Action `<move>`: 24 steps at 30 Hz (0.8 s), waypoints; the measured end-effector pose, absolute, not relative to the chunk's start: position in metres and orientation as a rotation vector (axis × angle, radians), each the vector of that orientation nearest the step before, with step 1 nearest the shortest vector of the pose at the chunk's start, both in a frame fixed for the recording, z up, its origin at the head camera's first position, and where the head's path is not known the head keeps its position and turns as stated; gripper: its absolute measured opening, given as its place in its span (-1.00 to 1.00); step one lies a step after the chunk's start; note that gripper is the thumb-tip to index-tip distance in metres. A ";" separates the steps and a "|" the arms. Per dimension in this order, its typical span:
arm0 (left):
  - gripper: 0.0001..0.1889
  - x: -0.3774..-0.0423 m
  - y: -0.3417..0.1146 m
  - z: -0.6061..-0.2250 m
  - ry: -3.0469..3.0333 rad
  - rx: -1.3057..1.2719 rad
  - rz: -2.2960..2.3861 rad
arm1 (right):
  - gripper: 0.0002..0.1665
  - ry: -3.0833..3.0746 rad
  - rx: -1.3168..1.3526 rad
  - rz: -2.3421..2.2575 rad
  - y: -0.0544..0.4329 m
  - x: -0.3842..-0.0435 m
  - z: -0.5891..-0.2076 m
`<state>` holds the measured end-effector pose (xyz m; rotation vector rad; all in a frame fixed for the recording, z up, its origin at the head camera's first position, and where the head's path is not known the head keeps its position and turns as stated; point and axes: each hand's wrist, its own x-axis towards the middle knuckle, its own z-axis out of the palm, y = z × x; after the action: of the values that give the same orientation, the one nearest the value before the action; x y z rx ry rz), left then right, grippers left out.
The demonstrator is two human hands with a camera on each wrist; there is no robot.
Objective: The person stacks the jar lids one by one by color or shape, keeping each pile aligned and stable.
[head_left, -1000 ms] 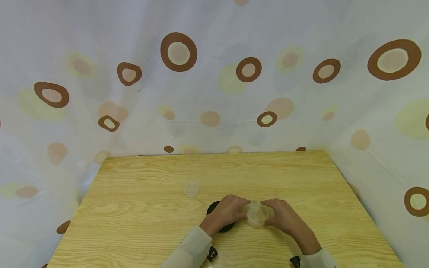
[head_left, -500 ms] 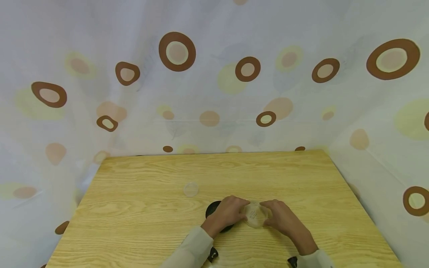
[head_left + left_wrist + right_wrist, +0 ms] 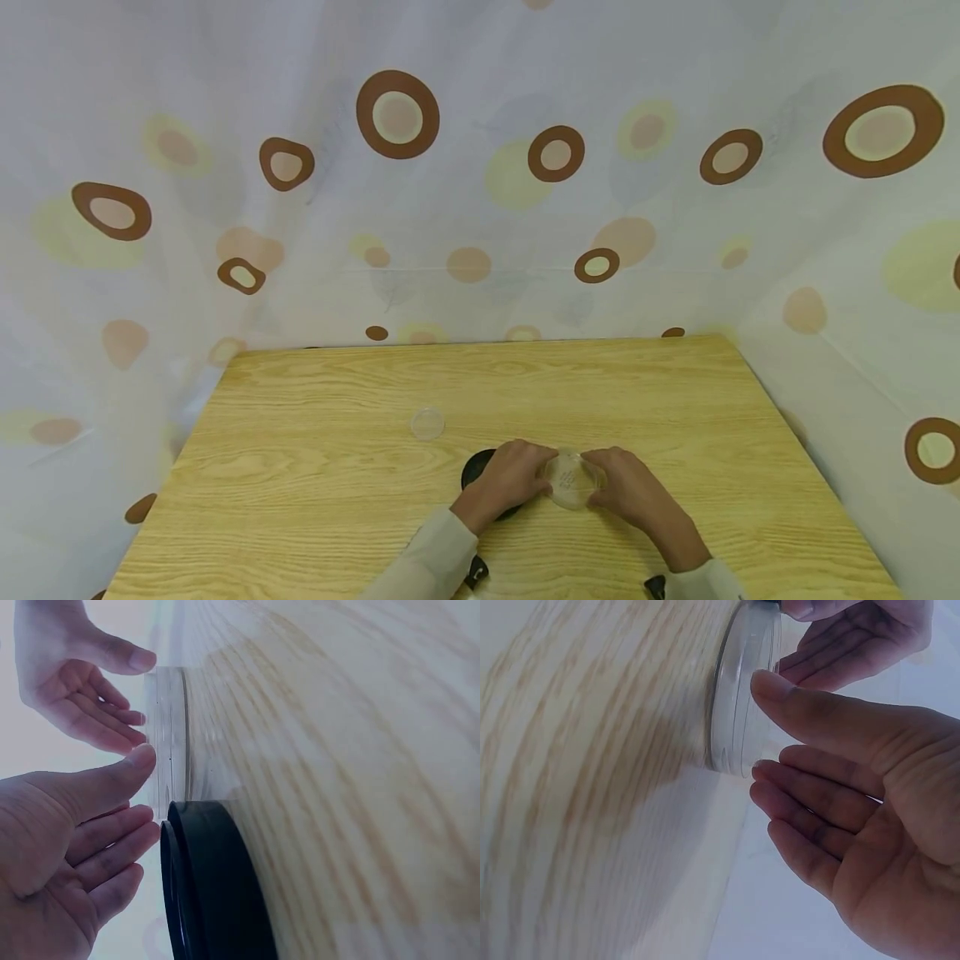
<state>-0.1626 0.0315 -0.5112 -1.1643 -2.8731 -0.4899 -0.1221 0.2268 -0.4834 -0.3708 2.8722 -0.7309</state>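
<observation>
A clear, round petri dish [image 3: 570, 485] with handwriting on its top sits on the wooden table, held from both sides. My left hand [image 3: 510, 477] pinches its left rim between thumb and fingers. On the opposite side, my right hand [image 3: 630, 490] holds the right rim the same way. In the right wrist view the right thumb [image 3: 772, 686] lies along the dish's upper edge, fingers curved just below. A black round dish [image 3: 217, 885] stands close beside the petri dish, partly covered by my left hand and wrist in the head view.
A small clear disc [image 3: 428, 423] lies on the table [image 3: 322, 483], farther back and to the left. A white curtain [image 3: 465, 208] with brown and yellow ring shapes surrounds the table at the back and sides.
The handwriting on the dish's top now looks slightly turned. Both hands keep nearly the same place at its rim; the black dish and the clear disc stay put.
</observation>
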 end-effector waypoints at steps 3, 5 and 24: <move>-0.61 -0.162 0.030 -0.510 -2.864 -1.162 -0.510 | -0.32 2.886 -0.366 -0.719 0.227 -0.122 -0.481; -0.59 -0.162 0.029 -0.509 -2.865 -1.160 -0.530 | -0.31 2.894 -0.360 -0.724 0.227 -0.122 -0.479; -0.39 -0.159 -0.006 -0.492 -2.937 -1.058 -0.756 | -0.31 2.904 -0.400 -0.743 0.217 -0.132 -0.465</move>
<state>-0.1590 -0.0060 -0.4919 -1.0576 -2.9371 -0.7562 -0.1316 0.2166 -0.4653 -0.4001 2.9045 -0.7427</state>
